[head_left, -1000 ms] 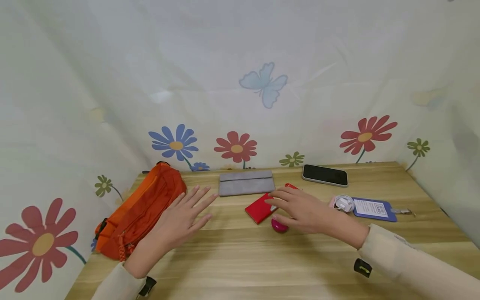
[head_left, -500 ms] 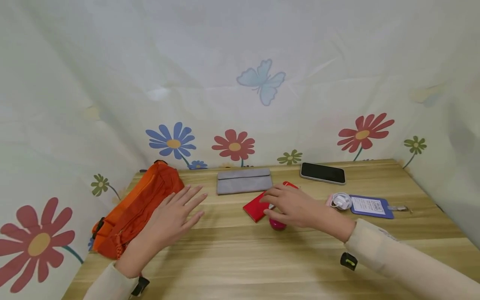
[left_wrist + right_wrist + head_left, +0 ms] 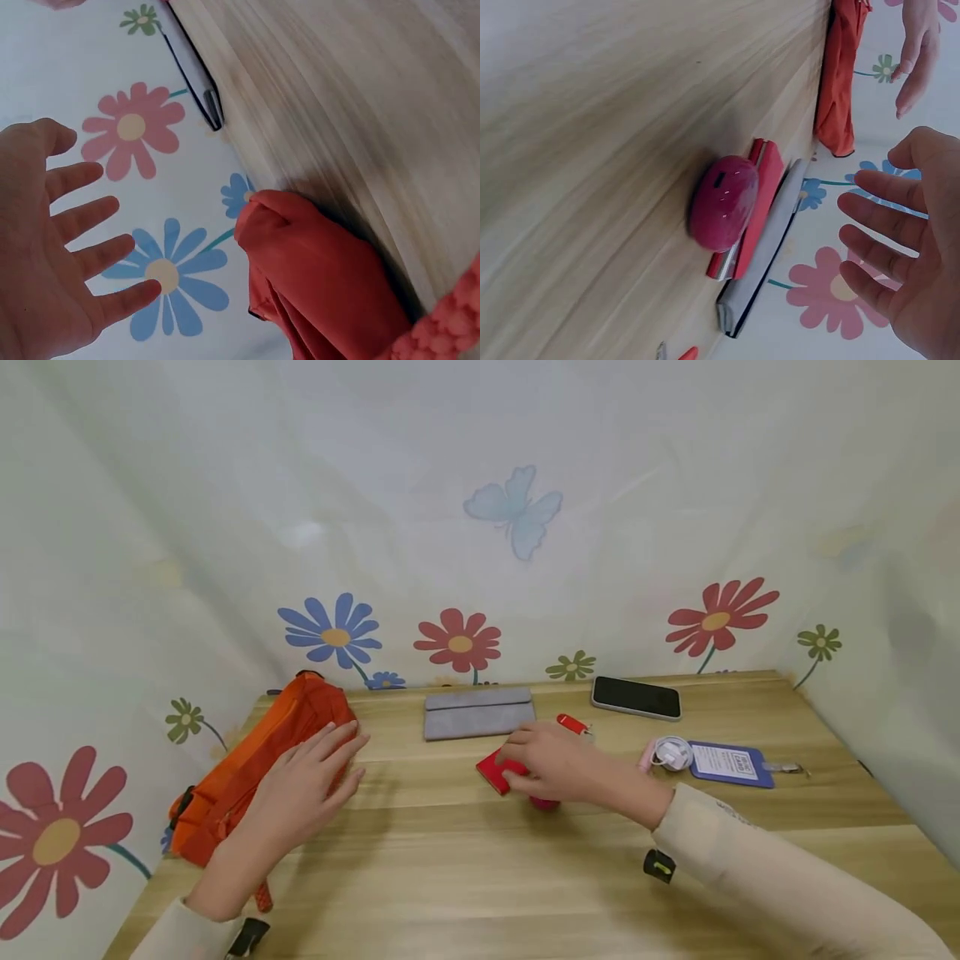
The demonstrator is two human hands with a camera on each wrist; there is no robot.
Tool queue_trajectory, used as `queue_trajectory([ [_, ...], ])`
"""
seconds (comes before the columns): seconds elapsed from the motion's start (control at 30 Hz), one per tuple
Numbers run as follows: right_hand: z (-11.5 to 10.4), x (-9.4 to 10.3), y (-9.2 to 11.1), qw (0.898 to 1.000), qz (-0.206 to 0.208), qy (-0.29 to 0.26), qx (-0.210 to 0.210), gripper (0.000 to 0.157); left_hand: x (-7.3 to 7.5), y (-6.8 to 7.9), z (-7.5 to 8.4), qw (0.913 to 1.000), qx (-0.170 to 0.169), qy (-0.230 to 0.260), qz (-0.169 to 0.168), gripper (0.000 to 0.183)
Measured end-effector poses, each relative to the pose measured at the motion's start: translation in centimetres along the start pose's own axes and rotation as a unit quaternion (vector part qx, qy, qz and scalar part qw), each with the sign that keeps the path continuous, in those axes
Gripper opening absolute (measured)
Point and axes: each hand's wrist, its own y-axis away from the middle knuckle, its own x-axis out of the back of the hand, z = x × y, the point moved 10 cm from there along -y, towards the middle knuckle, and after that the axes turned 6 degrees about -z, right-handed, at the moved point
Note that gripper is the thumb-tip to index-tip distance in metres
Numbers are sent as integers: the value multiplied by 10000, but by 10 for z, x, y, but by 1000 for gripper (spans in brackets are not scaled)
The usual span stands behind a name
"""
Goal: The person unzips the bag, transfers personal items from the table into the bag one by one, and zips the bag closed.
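My left hand (image 3: pixel 288 789) hovers over the near right side of an orange-red waist bag (image 3: pixel 258 758), fingers spread and holding nothing. The bag's braided pull hangs at its near end. My right hand (image 3: pixel 558 767) is raised over a red booklet-like case (image 3: pixel 491 770) and a glossy magenta rounded object (image 3: pixel 724 204), touching neither in the right wrist view. Its fingers are loosely bent with nothing between them. From the head view the hand hides most of both things. Behind them lies a grey flap pouch (image 3: pixel 480 714).
A red key fob (image 3: pixel 572 723) with a metal ring lies beyond my right hand. Further right are a phone (image 3: pixel 636 697), a coiled white cable (image 3: pixel 672 753) beside something pink, and a blue card holder (image 3: pixel 727 764) with a clip. A flowered curtain (image 3: pixel 390 527) encloses the wooden table (image 3: pixel 465 877).
My left hand has shifted left, closer over the bag. My right hand has moved slightly left, uncovering the red key fob. The head view has tilted and shifted a little.
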Motion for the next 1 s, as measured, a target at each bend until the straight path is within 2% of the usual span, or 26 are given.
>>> queue_trajectory([
  [0.23,-20,-9,-25,9993,-66,-235,299,29,5,30,-28,9986,512,15,-120,51],
  [0.33,-27,-11,-34,9984,-37,-277,497,27,5,37,-36,9977,658,66,-153,51],
  [0.43,-30,-13,-39,9978,-54,-284,601,25,4,37,-37,9978,640,175,-75,49],
  [0.6,-28,-9,-46,9979,-51,-365,524,27,7,29,-39,9980,590,204,79,47],
  [0.77,-25,-7,-62,9983,-18,-348,464,28,4,22,-51,9960,811,317,-223,45],
  [1.0,-25,-10,-82,9985,48,-151,516,26,-1,25,-73,9918,1089,493,-445,53],
])
